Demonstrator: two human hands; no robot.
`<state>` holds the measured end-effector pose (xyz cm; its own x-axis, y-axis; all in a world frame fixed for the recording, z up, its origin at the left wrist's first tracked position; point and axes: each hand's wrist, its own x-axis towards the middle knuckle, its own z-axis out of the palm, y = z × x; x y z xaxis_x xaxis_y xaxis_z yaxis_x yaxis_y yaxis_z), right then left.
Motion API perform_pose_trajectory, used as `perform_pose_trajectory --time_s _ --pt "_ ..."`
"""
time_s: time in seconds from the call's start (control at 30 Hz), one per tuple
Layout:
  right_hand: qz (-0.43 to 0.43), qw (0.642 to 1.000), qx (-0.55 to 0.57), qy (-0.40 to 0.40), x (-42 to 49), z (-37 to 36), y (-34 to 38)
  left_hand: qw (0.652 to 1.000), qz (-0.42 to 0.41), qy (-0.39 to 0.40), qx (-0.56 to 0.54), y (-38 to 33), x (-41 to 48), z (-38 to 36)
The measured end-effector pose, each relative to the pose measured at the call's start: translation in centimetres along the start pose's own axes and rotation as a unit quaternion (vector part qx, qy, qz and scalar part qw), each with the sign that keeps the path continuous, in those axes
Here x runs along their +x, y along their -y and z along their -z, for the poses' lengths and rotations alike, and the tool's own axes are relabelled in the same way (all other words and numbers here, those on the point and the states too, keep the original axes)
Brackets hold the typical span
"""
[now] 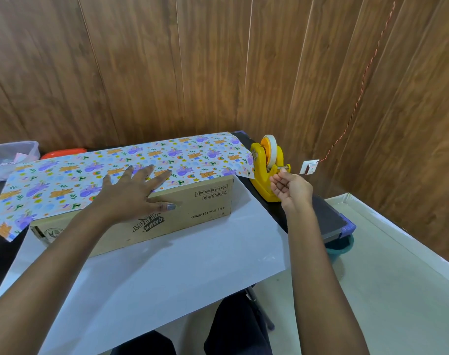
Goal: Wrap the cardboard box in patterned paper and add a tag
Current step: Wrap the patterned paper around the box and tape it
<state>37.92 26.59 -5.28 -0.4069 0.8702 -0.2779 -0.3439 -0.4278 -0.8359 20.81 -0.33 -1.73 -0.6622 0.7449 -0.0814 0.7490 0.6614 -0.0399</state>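
A long cardboard box [192, 213] lies on the white inner side of the wrapping sheet [167, 278]. The patterned paper [64, 180], printed with bears and purple animals, is folded over the box top. My left hand [133, 190] presses the paper flat on the box with spread fingers, thumb down on the front face. My right hand [292, 188] is at the yellow tape dispenser [262, 180], right of the box. Its fingers are curled, and thumb and forefinger pinch the tape end at the cutter. The pale tape roll [270, 149] sits on top of the dispenser.
A clear plastic container [11, 155] and a red lid [64, 152] stand at the back left. The black table [328, 219] ends at the right, with a teal bucket [338, 249] below. A twisted red cord [359, 93] runs down the wooden wall.
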Motion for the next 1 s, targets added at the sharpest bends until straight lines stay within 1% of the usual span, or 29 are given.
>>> perform_pose_trajectory --time_s 0.2,0.33,0.63,0.8,0.93,1.0 --pt "-0.003 0.998 0.069 0.005 0.0 -0.3 -0.7 1.0 0.001 -0.002 0.005 -0.1 -0.1 0.0" --pt "-0.005 0.995 0.096 -0.021 -0.2 -0.7 -0.7 1.0 0.0 0.0 0.004 -0.1 -0.1 0.0" --pt "-0.016 0.988 0.148 -0.038 -0.7 -1.6 -0.5 1.0 0.001 -0.003 0.004 -0.2 -0.2 0.1" --pt "-0.018 0.987 0.152 -0.045 -1.0 -1.7 -0.5 1.0 0.001 -0.003 0.002 -0.2 -0.2 0.1" --pt "-0.05 0.974 0.213 -0.059 -1.0 -2.0 -1.1 1.0 0.001 -0.005 0.0 -0.2 -0.2 0.1" --pt "-0.077 0.967 0.241 -0.044 -1.2 -1.3 -2.7 1.0 -0.001 -0.006 -0.002 -0.1 -0.2 0.1"
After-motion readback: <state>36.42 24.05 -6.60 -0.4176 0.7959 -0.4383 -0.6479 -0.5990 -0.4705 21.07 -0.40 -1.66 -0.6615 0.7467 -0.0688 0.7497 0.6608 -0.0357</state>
